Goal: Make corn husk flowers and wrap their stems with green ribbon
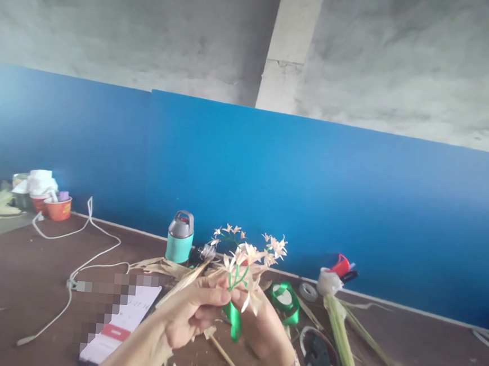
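A small bunch of pale flowers [250, 255] that look made of dried husk, on green-wrapped stems, stands upright between my two hands. My left hand [194, 309] pinches the stems low down between thumb and fingers. From the other side, my right hand [261, 322] closes around the base of the bunch, its fingers partly hidden behind the flowers. A loose end of green ribbon [234, 322] hangs below the thumbs. Just beyond the right hand lies a spool of green ribbon [284, 299] on the brown table.
A phone [125, 323] lies left of my forearm, near a white cable [94, 258]. A turquoise flask [179, 240] stands by the blue partition [245, 172]. Red cups [58, 208] are far left. At right are a tape roll [308, 292], green husks [340, 340] and a black tool [321, 358].
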The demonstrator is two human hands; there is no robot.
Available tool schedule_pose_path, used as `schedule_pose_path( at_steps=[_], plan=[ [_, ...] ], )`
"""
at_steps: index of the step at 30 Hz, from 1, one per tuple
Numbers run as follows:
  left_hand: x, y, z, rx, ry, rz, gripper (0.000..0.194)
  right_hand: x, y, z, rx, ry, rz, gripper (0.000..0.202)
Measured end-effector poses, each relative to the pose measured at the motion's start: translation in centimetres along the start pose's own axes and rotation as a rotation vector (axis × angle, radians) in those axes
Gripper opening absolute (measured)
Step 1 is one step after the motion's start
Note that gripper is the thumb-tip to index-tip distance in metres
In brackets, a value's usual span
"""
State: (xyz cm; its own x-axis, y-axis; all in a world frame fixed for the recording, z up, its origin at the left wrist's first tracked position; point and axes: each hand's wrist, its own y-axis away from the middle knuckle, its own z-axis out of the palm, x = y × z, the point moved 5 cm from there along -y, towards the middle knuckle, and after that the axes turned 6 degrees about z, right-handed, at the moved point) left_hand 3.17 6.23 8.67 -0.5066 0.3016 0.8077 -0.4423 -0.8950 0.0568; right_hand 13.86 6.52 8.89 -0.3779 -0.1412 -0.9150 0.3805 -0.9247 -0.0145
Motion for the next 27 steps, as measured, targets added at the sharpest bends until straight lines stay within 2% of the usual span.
schedule_pose_path(
  at_steps=[4, 9, 12, 16, 19, 23, 27],
  plan=[
    [-0.3, 0.2, 1.0, -0.141, 0.082, -0.067, 0.029, 0.3, -0.4, 0.5, -0.187, -0.108, -0.04, 0.022],
    [-0.1, 0.6, 1.6, -0.185, 0.085, -0.05, 0.023, 0.7, -0.6, 0.5, -0.208, -0.204, -0.069, 0.021],
    [0.2, 0.8, 1.6, -0.166, 0.041, -0.002, 0.019, 0.5, -0.4, 0.9, -0.158, -0.237, -0.081, 0.02],
    [1.0, 0.8, 1.3, -0.1, -0.022, 0.149, 0.021, 0.3, 0.3, 1.3, 0.055, -0.292, -0.111, 0.018],
    [1.7, 0.8, 0.9, -0.008, -0.114, 0.261, 0.026, 0.1, 0.7, 2.0, 0.133, -0.298, -0.126, 0.021],
    [1.9, 0.7, 0.6, 0.072, -0.201, 0.256, 0.034, -0.4, 1.2, 2.9, 0.19, -0.291, -0.172, 0.02],
    [1.8, 0.8, 0.9, 0.035, -0.138, 0.226, 0.035, -0.9, 2.0, 3.4, 0.235, -0.274, -0.193, 0.019]
  ],
)
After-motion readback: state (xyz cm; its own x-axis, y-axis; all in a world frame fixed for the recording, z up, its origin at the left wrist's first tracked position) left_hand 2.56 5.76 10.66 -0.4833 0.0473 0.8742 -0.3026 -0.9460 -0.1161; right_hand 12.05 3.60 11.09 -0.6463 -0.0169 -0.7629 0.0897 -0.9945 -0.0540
